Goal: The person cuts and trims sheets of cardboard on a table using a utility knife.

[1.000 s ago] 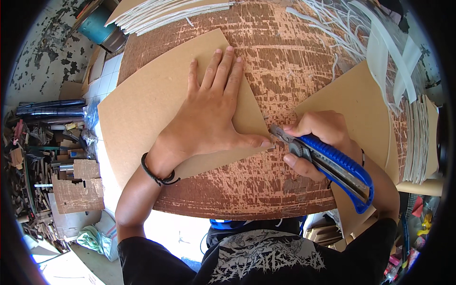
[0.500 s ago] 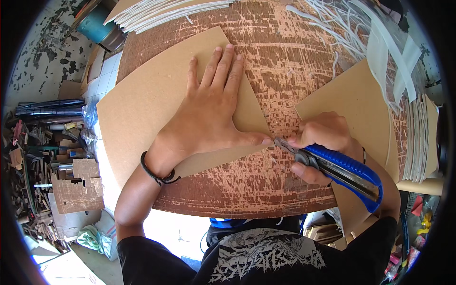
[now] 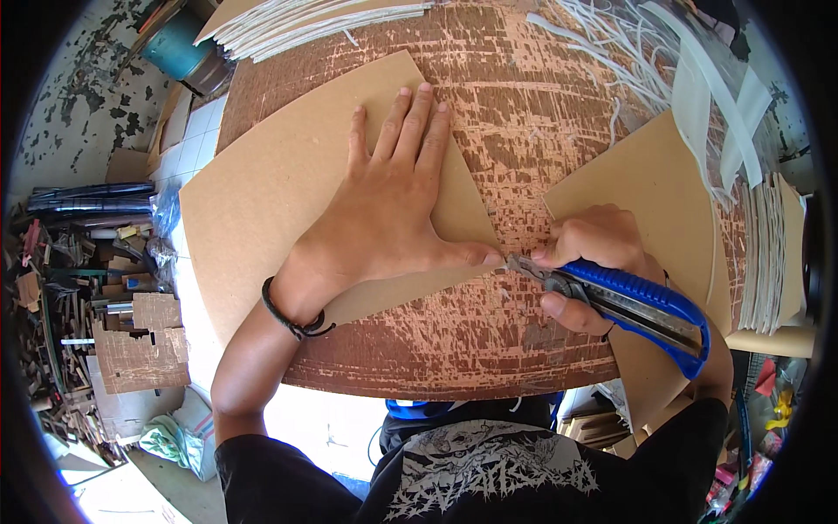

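A large tan fibreboard sheet (image 3: pixel 262 175) lies on the worn brown tabletop (image 3: pixel 524 105). Flat on it, fingers spread, my left hand (image 3: pixel 384 205) presses it down, the thumb stretched along the lower edge to the right corner. My right hand (image 3: pixel 602 253) is closed round a blue utility knife (image 3: pixel 642 301), thumb and fingers near its metal front end. The knife's tip points left, close beside my left thumb tip and the sheet's corner. Whether the blade touches the sheet I cannot tell. Under my right forearm lies a second tan sheet (image 3: pixel 637 170).
Stacks of pale-edged sheets stand at the far left (image 3: pixel 305 26) and the right edge (image 3: pixel 764 253). White strips (image 3: pixel 611 44) lie tangled at the far right. The table's curved front edge (image 3: pixel 454 393) is close to my body. Scrap pieces (image 3: pixel 140 345) fill the floor at left.
The knife's rear end has swung slightly up and to the right as my right hand turned a little. My left hand still presses on the sheet, almost unmoved.
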{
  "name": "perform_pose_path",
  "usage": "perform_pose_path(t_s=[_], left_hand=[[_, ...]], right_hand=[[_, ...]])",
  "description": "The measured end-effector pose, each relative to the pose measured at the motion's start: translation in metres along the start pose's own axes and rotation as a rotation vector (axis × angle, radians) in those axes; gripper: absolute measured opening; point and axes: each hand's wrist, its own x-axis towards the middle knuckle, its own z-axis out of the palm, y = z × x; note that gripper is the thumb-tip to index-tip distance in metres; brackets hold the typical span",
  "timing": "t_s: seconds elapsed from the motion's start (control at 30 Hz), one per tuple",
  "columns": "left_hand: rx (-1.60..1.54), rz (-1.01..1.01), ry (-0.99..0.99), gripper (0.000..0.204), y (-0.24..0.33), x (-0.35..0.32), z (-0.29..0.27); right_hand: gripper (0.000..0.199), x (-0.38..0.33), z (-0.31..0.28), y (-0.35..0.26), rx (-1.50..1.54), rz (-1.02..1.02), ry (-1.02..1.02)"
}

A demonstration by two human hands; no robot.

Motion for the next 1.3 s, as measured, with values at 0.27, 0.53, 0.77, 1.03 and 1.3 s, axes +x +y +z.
perform_pose_path(t_s=[0.27,0.53,0.77,1.03,1.3], left_hand=[[0.004,0.004,-0.005,0.145,0.001,0.001,-0.001],[0.01,0.008,-0.007,0.146,0.001,0.001,-0.001],[-0.004,0.008,0.001,0.145,-0.001,0.002,0.0],[-0.006,0.007,0.013,0.146,0.001,0.002,0.001],[-0.002,0.006,0.009,0.147,-0.001,0.002,0.002]], right_hand=[[0.025,-0.001,0.009,-0.002,-0.048,0.073,0.13],[0.025,-0.002,0.012,0.004,-0.027,0.043,0.138],[0.024,0.0,0.0,0.001,0.011,0.048,0.009],[0.024,0.0,0.012,0.002,-0.034,0.029,0.122],[0.025,0.0,-0.001,0.002,0.005,0.033,0.001]])
